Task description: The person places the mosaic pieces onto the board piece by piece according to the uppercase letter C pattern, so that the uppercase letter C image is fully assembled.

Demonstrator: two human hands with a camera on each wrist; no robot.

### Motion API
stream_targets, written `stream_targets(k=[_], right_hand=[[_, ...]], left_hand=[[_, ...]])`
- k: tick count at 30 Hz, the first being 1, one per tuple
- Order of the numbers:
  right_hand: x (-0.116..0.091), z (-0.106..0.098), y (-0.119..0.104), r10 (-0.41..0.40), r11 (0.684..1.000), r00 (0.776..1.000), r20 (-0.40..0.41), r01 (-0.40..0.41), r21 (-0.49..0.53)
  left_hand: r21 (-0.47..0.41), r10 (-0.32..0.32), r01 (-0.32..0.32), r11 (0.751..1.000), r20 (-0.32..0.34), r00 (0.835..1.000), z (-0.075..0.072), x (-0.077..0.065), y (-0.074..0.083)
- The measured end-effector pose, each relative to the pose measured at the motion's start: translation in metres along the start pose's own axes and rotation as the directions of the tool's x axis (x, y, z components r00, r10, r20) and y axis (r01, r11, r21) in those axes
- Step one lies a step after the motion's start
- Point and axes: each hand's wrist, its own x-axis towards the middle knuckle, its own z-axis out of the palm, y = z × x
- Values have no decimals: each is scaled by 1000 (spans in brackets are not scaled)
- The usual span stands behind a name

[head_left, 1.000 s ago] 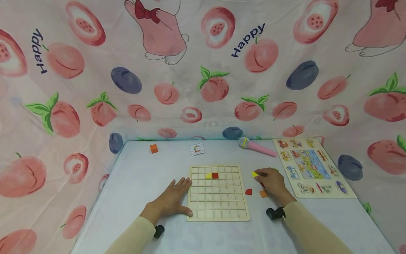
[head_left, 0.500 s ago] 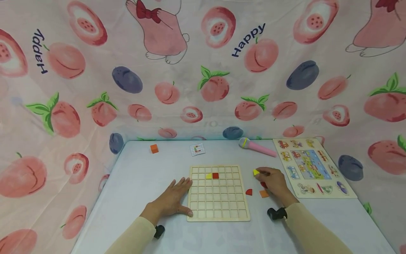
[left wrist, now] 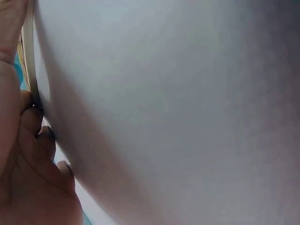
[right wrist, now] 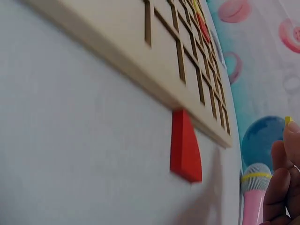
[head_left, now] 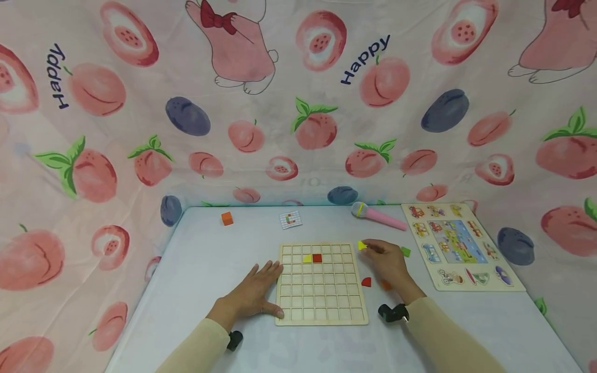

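Note:
A wooden grid board (head_left: 322,300) lies on the table, a yellow piece (head_left: 307,258) and a red square piece (head_left: 317,258) side by side in its second row. My left hand (head_left: 249,292) rests flat with spread fingers against the board's left edge. Just off the board's upper right corner, my right hand (head_left: 387,261) pinches a small yellow piece (head_left: 362,245) between thumb and fingertips. Below that hand lie a red quarter-round piece (right wrist: 185,147), close to the board's edge, and an orange piece (head_left: 386,285), partly covered. A green piece (head_left: 405,252) lies behind the hand.
An orange cube (head_left: 226,218) and a small pattern card (head_left: 290,219) lie along the back of the table. Beside them is a pink toy microphone (head_left: 380,216). A picture puzzle board (head_left: 459,248) lies at the right. A fruit-printed cloth hangs behind.
My right hand has moved left and slightly away from me with the yellow piece, toward the board. The green piece now shows behind it. My left hand stays in place.

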Motion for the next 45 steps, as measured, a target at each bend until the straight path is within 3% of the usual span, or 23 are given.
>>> stream_targets(k=[16, 24, 32, 45], right_hand=[[-2, 56, -32, -84, 992, 995, 61, 78, 95], [-3, 79, -32, -113, 993, 991, 77, 116, -25], [-3, 87, -27, -221, 953, 973, 73, 231, -196], [-5, 86, -28, -199, 945, 975, 100, 218, -244]], left_hand=[[-20, 0, 0, 1000, 2, 1000, -2, -1, 0], [-19, 4, -4, 1000, 10, 1000, -4, -1, 1], [-9, -1, 1, 1000, 15, 1000, -5, -2, 2], [-3, -7, 7, 1000, 21, 1000, -4, -1, 2]])
